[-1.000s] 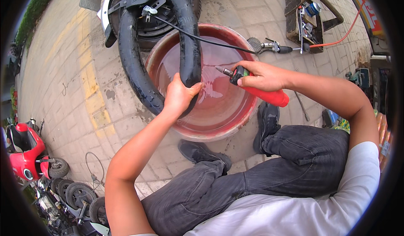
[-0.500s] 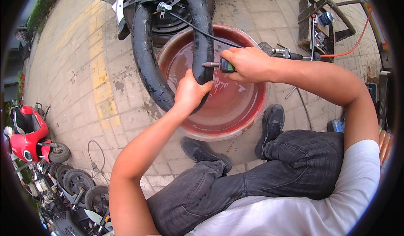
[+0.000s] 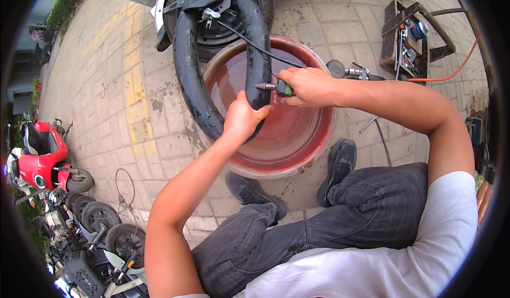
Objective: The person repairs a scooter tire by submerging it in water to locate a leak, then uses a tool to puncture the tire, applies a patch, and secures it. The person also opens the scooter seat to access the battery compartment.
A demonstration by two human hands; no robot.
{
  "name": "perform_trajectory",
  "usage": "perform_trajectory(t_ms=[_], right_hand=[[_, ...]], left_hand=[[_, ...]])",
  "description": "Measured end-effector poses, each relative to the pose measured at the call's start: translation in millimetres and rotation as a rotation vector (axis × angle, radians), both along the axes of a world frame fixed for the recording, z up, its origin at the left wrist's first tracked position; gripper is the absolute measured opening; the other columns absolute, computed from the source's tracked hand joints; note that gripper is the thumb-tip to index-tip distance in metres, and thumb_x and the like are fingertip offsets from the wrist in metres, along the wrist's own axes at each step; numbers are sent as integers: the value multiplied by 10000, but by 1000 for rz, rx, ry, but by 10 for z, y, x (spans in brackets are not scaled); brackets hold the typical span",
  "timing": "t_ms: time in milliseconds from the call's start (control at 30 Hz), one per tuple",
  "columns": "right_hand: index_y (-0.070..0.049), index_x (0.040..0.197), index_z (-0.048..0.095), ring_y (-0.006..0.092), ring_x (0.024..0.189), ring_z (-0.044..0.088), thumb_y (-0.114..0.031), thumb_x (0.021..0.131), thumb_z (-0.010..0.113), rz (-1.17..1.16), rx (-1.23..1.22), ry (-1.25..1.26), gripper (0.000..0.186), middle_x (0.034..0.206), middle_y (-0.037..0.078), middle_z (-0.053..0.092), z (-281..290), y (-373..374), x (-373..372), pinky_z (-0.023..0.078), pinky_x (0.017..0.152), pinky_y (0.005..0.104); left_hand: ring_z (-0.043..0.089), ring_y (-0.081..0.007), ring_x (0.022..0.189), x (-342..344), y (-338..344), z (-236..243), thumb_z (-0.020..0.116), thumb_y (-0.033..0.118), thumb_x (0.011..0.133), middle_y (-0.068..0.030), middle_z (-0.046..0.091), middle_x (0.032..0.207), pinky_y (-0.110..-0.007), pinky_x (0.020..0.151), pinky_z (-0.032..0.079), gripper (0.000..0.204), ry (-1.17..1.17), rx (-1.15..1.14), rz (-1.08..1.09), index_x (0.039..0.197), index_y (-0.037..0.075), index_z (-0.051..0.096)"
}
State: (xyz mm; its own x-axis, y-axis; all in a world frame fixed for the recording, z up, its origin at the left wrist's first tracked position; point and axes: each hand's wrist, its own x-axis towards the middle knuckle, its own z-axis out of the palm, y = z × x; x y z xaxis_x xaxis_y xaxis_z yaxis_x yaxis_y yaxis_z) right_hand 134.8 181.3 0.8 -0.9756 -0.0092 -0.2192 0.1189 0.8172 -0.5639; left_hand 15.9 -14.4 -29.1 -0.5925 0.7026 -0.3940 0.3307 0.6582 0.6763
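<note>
Clamps the fingers of the left hand (image 3: 244,118) around the lower bend of a black inner tube (image 3: 192,80), looped down in front of a wheel (image 3: 220,38) at eleven o'clock and overlapping a water-holding red basin (image 3: 314,148) from twelve to eight o'clock. Wraps the fingers of the right hand (image 3: 311,88) around a black-and-green handheld tool (image 3: 285,88), conical tip directed to nine o'clock and overlapping the tube, contact impossible to tell. Includes also a black hose (image 3: 287,61) crossing the tube toward four o'clock, and a toolbox (image 3: 392,37) at two o'clock from the basin.
</note>
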Motion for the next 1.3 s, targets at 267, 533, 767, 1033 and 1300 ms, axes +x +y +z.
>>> perform_trajectory(t_ms=[267,533,767,1033,1300], right_hand=[[-15,1112,546,442,926,607,-155,750,732,-124,-47,97,431,1003,224,613,58,124,59,491,796,493],[19,1159,560,438,972,614,-127,718,749,-76,-74,-25,502,1034,245,621,86,33,-79,494,838,467],[11,1119,569,432,957,618,-124,720,740,-33,-92,-35,455,999,233,627,188,147,-129,500,839,463],[4,1056,569,427,930,632,-207,719,757,-34,-15,98,439,1002,235,639,-14,258,-171,507,820,475],[-6,1050,574,432,936,631,-219,728,755,-73,-25,82,427,1020,237,637,-66,303,-112,511,832,485]], left_hand=[[662,-441,912,92,133,120,808,275,724,-275,675,925,-479,792,521,579,11,45,6,1092,-61,512],[671,-432,871,190,50,-128,831,250,717,-265,671,892,-480,776,531,553,126,64,59,1031,-54,492],[677,-417,898,232,113,-46,835,209,709,-250,678,905,-470,790,538,552,146,34,70,1058,-44,489],[670,-420,889,252,205,31,798,226,734,-244,676,901,-486,764,524,520,163,17,68,1060,-41,494],[670,-418,896,245,246,53,783,236,746,-248,679,911,-478,773,525,524,46,-25,90,1087,-34,491]])
